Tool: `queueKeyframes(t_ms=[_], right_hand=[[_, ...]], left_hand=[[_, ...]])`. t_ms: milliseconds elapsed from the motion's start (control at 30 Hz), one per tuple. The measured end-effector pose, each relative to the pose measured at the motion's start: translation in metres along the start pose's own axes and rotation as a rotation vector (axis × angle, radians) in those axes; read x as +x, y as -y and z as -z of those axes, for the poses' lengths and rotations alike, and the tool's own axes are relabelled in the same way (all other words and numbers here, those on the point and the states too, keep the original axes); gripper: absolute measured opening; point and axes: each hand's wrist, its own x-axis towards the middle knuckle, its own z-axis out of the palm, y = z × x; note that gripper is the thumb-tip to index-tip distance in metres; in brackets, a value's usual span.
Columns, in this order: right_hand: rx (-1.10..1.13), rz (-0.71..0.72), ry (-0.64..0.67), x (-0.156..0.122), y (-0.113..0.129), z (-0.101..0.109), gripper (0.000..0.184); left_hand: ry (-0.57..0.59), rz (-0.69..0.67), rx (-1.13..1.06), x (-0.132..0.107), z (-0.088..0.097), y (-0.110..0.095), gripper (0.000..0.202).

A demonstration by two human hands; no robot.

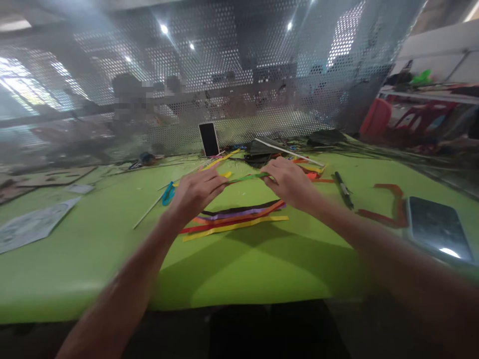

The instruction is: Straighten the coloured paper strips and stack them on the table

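Observation:
A narrow green strip [247, 177] is stretched between my two hands above the table. My left hand [198, 190] pinches its left end, and my right hand [286, 180] pinches the other end, fingers closed. Just below the hands lie several coloured strips side by side: dark brown, purple, orange, a red strip [194, 229] and a yellow strip [239, 226] nearest me. Part of their ends is hidden by my left forearm. Beside my left hand are blue-handled scissors [168, 193], partly covered, and a thin stick [147, 212].
The green tabletop [93, 249] carries a pen [343, 189], a bent orange-brown strip [400, 204] and a phone [437, 227] on the right. Printed paper [37, 224] lies at left. Another phone [208, 139] leans upright at the back, before a perforated metal screen [239, 75].

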Motion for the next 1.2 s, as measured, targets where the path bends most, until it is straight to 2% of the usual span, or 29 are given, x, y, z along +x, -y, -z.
queueKeyframes(t_ms=[167,300,400,533,667,800,1000,1067,1200], right_hand=[[0.073,0.043,0.084,0.002,-0.031,-0.001,0.028],[0.091,0.018,0.156,0.003,-0.056,-0.001,0.035],[0.099,-0.055,0.198,0.001,-0.073,0.001,0.040],[0.121,-0.146,0.262,-0.002,-0.088,0.002,0.043],[0.042,-0.192,0.306,-0.004,-0.089,0.000,0.040],[-0.064,-0.208,0.201,-0.007,-0.083,-0.004,0.033],[0.172,-0.265,0.201,-0.008,-0.080,-0.007,0.038],[0.208,-0.271,0.238,-0.007,-0.081,-0.009,0.035],[0.230,-0.250,0.338,-0.008,-0.081,-0.012,0.033]], left_hand=[[0.003,0.061,-0.083,-0.006,-0.012,0.013,0.023],[-0.022,0.149,-0.206,-0.011,-0.018,0.027,0.025],[-0.011,0.264,-0.325,-0.012,-0.017,0.035,0.028],[0.069,0.475,-0.544,-0.010,-0.013,0.037,0.034],[0.128,0.661,-0.786,-0.008,-0.015,0.035,0.044],[0.125,0.774,-0.896,-0.008,-0.018,0.037,0.048],[0.253,0.903,-0.851,-0.017,-0.017,0.056,0.050],[0.315,0.910,-0.820,-0.023,-0.016,0.065,0.051],[0.485,0.838,-0.791,-0.033,-0.018,0.077,0.051]])
